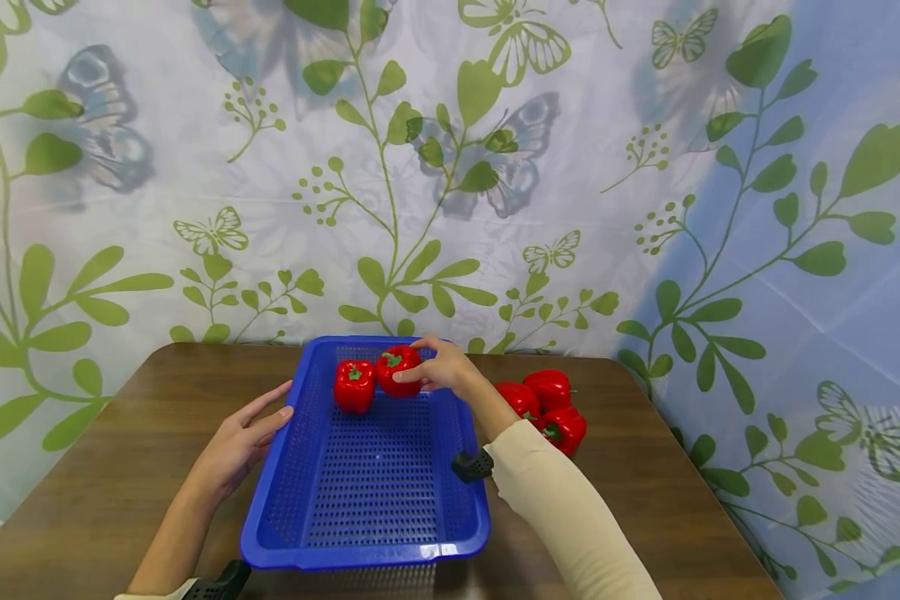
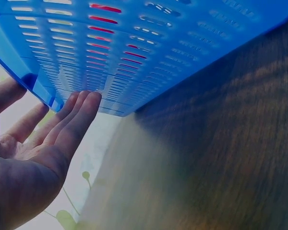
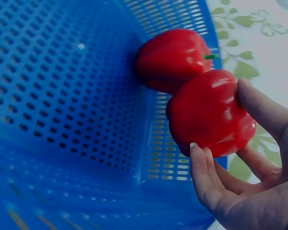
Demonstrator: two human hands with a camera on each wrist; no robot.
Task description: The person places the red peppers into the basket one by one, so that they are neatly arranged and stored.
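Now, glossy lobed pepper (image 3: 209, 115) in right grip (image 1: 441, 365), perforated blue basket (image 1: 375, 479).

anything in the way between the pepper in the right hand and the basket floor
Nothing visible below the held pepper; the right hand has it over the basket, a second pepper just left.

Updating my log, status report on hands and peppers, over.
Right hand holds red pepper at far end of blue basket. Left hand touches basket's left rim. Nearest obstacle: second pepper beside held one.
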